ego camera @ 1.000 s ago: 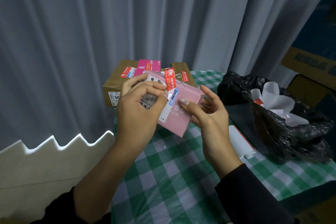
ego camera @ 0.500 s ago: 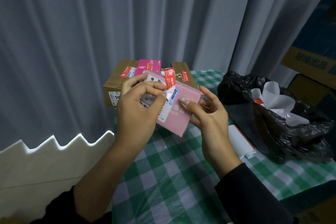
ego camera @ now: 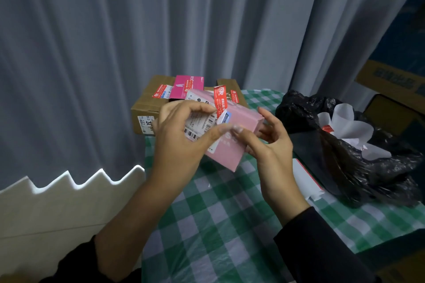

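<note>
A pink parcel box [ego camera: 232, 147] with a white shipping label and a half-peeled red tape strip [ego camera: 220, 99] is held tilted above the table. My left hand [ego camera: 181, 138] grips its left side, fingers curled over the label and thumb on the front face. My right hand [ego camera: 266, 145] holds the box's right end, thumb pressed on the front next to my left thumb, fingers behind the box. The red strip stands up from the box's top edge, loose at its upper end.
A green-and-white checked tablecloth [ego camera: 218, 225] covers the table. Brown cardboard boxes [ego camera: 147, 108] with a magenta packet [ego camera: 188, 86] stand at the back. A black rubbish bag [ego camera: 358, 158] holding white paper sits at right, a white envelope [ego camera: 308, 181] beside it. Grey curtains hang behind.
My left thumb has slid down and right across the label to meet my right thumb. The peeled end of the tape has curled further off the box.
</note>
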